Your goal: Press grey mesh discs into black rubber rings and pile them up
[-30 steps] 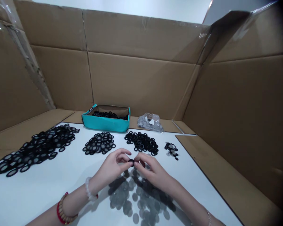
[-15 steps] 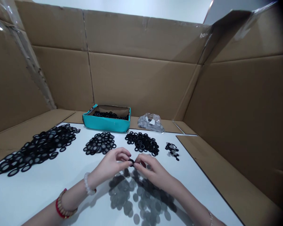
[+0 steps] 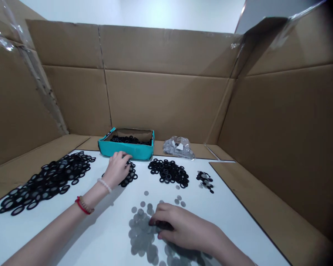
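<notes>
My left hand (image 3: 117, 169) reaches forward and rests on the middle pile of black rings with mesh (image 3: 130, 175), fingers curled down over it; what it holds is hidden. My right hand (image 3: 180, 226) lies low on the white table over a spread of grey mesh discs (image 3: 143, 229), fingertips pressed together on the discs. A pile of plain black rings (image 3: 168, 171) lies beyond the right hand. A small pile of mixed pieces (image 3: 205, 180) sits further right.
A large heap of black rings with mesh (image 3: 44, 179) covers the left of the white table (image 3: 72, 221). A teal box (image 3: 127, 144) with rings and a clear plastic bag (image 3: 178, 146) stand at the back. Cardboard walls (image 3: 166, 99) enclose the table.
The hands have parted. My left hand moved forward and left onto the middle pile. My right hand dropped toward me onto the grey discs. The view tilted slightly.
</notes>
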`<state>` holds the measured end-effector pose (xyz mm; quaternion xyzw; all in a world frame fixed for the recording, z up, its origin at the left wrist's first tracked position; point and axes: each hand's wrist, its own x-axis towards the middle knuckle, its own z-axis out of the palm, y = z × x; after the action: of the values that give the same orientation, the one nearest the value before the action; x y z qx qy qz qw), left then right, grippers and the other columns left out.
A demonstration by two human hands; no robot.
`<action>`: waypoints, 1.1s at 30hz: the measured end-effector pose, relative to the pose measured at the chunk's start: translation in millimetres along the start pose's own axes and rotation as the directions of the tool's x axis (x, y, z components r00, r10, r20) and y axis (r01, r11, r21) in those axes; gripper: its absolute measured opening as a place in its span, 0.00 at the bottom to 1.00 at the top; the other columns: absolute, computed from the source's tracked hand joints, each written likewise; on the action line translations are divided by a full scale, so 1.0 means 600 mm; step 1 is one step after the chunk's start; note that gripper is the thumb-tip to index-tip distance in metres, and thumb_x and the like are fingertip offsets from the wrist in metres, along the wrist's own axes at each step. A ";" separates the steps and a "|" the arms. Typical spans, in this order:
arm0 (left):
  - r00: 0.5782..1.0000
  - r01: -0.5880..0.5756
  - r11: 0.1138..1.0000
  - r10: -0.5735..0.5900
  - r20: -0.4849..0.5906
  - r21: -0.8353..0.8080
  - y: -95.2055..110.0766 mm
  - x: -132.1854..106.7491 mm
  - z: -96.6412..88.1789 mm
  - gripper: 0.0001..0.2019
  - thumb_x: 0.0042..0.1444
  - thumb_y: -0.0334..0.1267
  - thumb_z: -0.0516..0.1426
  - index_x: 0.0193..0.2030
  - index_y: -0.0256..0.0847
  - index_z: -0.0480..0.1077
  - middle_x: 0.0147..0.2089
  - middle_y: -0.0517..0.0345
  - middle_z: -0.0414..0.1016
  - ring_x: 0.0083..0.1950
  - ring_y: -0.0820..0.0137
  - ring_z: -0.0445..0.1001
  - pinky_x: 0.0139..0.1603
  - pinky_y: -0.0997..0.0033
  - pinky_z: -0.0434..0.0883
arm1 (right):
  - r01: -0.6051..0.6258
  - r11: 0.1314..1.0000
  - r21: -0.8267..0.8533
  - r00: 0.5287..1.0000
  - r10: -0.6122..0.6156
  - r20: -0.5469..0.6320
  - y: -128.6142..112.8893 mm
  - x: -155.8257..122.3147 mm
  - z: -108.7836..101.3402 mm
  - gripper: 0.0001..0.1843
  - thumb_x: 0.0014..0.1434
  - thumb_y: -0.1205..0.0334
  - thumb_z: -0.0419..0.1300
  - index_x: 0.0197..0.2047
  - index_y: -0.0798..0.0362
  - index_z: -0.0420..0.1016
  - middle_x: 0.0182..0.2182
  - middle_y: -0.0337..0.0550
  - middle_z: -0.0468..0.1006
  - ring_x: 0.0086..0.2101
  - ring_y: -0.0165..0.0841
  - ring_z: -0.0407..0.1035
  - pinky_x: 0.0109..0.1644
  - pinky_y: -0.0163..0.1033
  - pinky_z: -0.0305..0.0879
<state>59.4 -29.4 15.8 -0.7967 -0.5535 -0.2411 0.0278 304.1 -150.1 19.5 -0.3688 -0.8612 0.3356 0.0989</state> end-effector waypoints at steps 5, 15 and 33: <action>0.970 -0.189 0.980 0.196 0.144 -0.058 0.072 0.012 0.046 0.08 0.55 0.37 0.53 0.39 0.41 0.72 0.42 0.49 0.71 0.48 0.58 0.64 0.49 0.59 0.59 | -0.013 0.999 0.029 1.000 0.013 -0.009 0.000 -0.004 -0.010 0.14 0.52 0.66 0.61 0.44 0.47 0.72 0.40 0.40 0.71 0.36 0.33 0.66 0.36 0.33 0.60; 0.974 -0.075 0.951 0.135 0.182 -0.300 0.087 0.039 0.083 0.07 0.52 0.34 0.54 0.34 0.38 0.74 0.37 0.49 0.75 0.43 0.60 0.70 0.45 0.64 0.64 | 0.017 0.995 0.096 0.998 -0.012 -0.054 0.014 -0.005 -0.022 0.09 0.50 0.68 0.61 0.37 0.49 0.75 0.38 0.38 0.69 0.32 0.30 0.64 0.36 0.32 0.61; 0.860 0.488 0.363 -0.046 0.508 -0.794 0.149 -0.079 -0.004 0.10 0.45 0.41 0.61 0.33 0.37 0.74 0.32 0.55 0.77 0.34 0.67 0.73 0.34 0.71 0.69 | 0.108 0.809 0.577 0.797 0.276 -0.537 0.053 0.049 -0.003 0.15 0.49 0.61 0.63 0.41 0.54 0.67 0.35 0.42 0.73 0.32 0.31 0.70 0.36 0.36 0.69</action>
<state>125.5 -105.6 18.2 -0.6091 -0.4511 -0.3328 -0.5611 302.1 -112.6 -2.0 -0.4469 -0.6220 0.4523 0.4569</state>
